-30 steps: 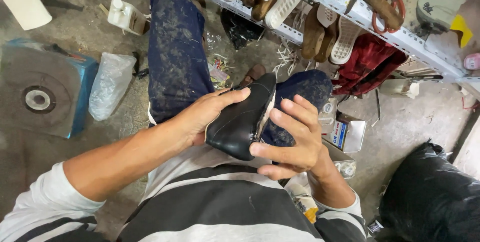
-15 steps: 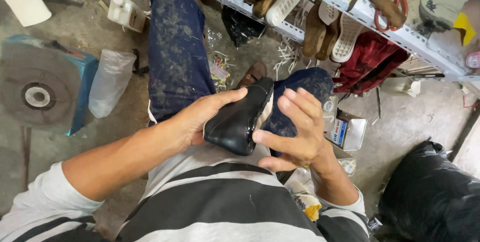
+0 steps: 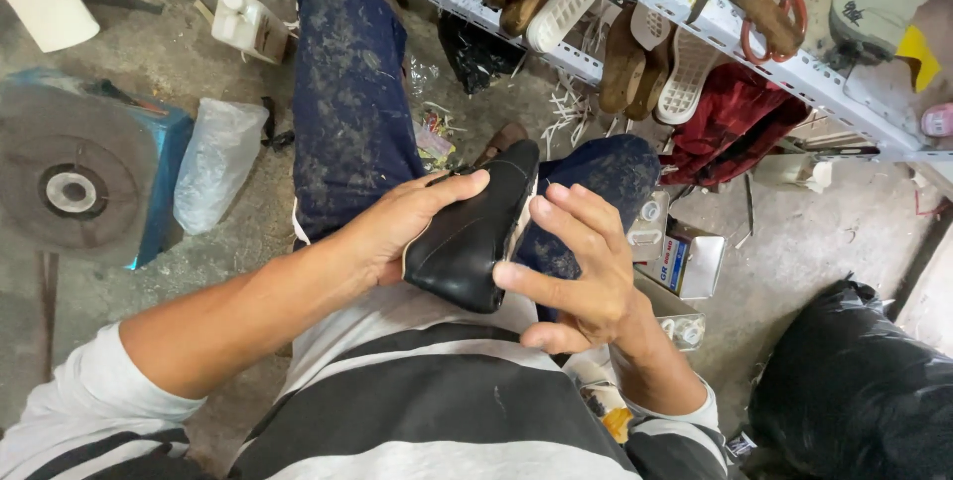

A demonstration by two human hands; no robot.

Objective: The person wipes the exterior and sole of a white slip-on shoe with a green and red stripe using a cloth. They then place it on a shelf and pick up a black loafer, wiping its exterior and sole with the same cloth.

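Observation:
A black leather shoe (image 3: 475,234) lies over my lap, toe pointing away from me, between my two knees in stained blue trousers (image 3: 347,93). My left hand (image 3: 397,222) grips its left side, thumb laid across the top. My right hand (image 3: 581,267) is at the shoe's right side with fingers spread; its fingertips touch the heel end and the edge of the sole. I wear a grey and black striped shirt.
A metal rack (image 3: 695,13) with white soles and wooden lasts runs across the top. A blue machine with a round disc (image 3: 84,177) stands at left beside a clear plastic bag (image 3: 213,162). A black bag (image 3: 854,391) sits at lower right, small boxes (image 3: 680,262) by my right knee.
The shoe has stayed in my lap. My right hand's fingers have shifted slightly along the shoe's right edge; the left hand keeps its grip.

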